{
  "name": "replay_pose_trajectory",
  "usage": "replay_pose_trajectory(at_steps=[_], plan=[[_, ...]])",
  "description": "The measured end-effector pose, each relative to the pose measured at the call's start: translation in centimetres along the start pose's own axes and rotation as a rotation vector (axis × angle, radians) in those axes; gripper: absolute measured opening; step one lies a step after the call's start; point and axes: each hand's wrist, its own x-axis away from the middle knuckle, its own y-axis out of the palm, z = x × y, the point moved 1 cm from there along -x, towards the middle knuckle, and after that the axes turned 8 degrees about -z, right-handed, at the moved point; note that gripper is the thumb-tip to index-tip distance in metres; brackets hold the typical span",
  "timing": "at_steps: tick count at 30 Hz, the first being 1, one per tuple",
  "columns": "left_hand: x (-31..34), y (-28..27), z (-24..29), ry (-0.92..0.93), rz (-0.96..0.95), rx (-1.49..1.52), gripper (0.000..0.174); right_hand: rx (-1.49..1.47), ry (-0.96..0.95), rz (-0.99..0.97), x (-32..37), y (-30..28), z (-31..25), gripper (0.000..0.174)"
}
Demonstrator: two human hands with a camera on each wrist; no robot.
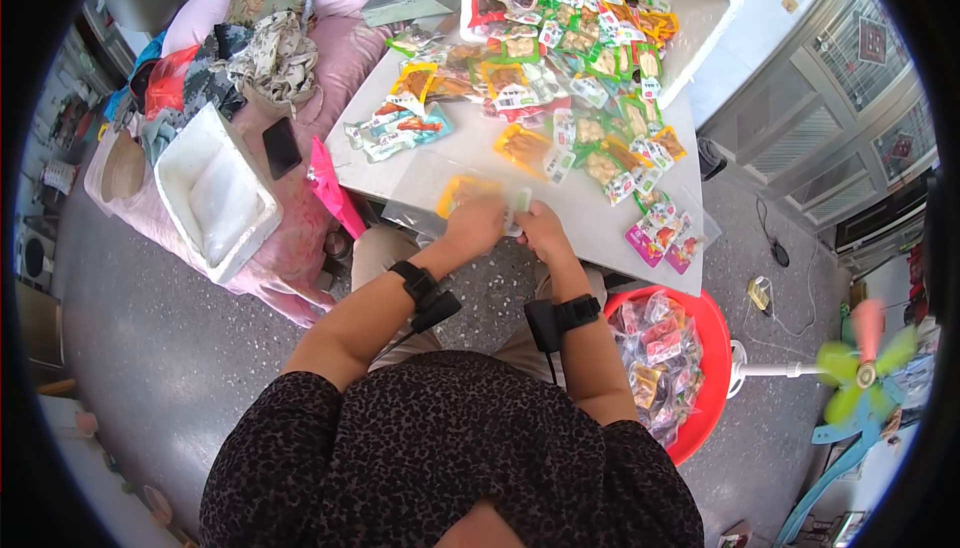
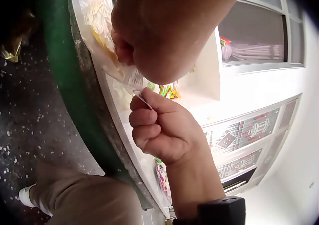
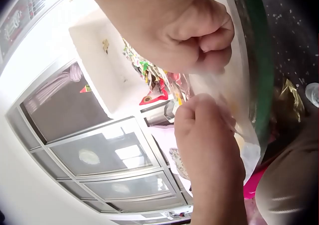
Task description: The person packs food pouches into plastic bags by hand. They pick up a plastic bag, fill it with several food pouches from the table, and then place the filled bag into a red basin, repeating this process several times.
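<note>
Both hands meet over the near edge of the table, at a clear plastic bag [image 1: 412,186]. A yellow-edged snack packet [image 1: 460,190] shows through it, partly covered by the left hand [image 1: 478,224]. The left fingers curl down on the bag close to the packet. Beside it, the right hand [image 1: 543,232] pinches the bag's edge between thumb and curled fingers; a thin clear strip [image 2: 144,100] sticks out of that pinch in the left wrist view. In the right wrist view the right hand [image 3: 199,33] is above the left hand [image 3: 207,135], with the film stretching past them.
Snack packets [image 1: 522,146] lie spread on the white table [image 1: 390,98]. A foam box [image 1: 715,3] tipped toward me spills more. Below right stands a red tub [image 1: 712,378] of wrapped packets, near a fan [image 1: 866,373]. An empty-looking foam box [image 1: 215,193] and a phone [image 1: 282,146] rest at left.
</note>
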Motion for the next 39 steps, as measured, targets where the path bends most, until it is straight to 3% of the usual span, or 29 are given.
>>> replay_pose_trajectory(at_steps=[7, 10, 13, 15, 18, 21, 27, 33, 39], plan=[[-0.4, -0.5, -0.1, -0.035, 0.024, -0.007, 0.012, -0.312, -0.035, -0.014, -2.4, 2.0, -0.3, 0.013], [-0.4, -1.3, -0.7, -0.052, 0.05, -0.008, 0.012, -0.315, 0.032, -0.201, -1.7, 1.7, -1.2, 0.015], [-0.7, 0.1, -2.3, -0.098, 0.066, 0.019, 0.012, -0.019, -0.05, 0.021, -3.4, -1.8, -0.4, 0.019], [-0.5, 0.6, -2.5, -0.142, 0.017, 0.005, 0.013, 0.437, -0.316, 0.385, -7.4, -5.3, 2.6, 0.025], [-0.5, 1.1, -2.4, -0.185, -0.046, -0.04, 0.014, 0.677, -0.431, 0.628, -6.9, -6.8, 0.1, 0.029], [-0.6, 0.7, -2.2, -0.181, -0.092, -0.052, 0.013, 0.75, -0.309, 0.707, -8.5, -7.6, -0.3, 0.033], [-0.7, 0.9, -2.1, -0.158, -0.08, -0.086, 0.012, 0.625, -0.068, 0.607, -9.9, -6.7, -1.3, 0.039], [-0.8, 1.1, -2.1, -0.137, -0.073, -0.101, 0.013, 1.054, 0.141, 0.401, -9.3, -4.7, -3.2, 0.041], [-0.7, 0.9, -2.0, -0.143, -0.08, -0.116, 0.013, 1.084, 0.214, 0.265, -9.7, -4.9, -3.3, 0.033]])
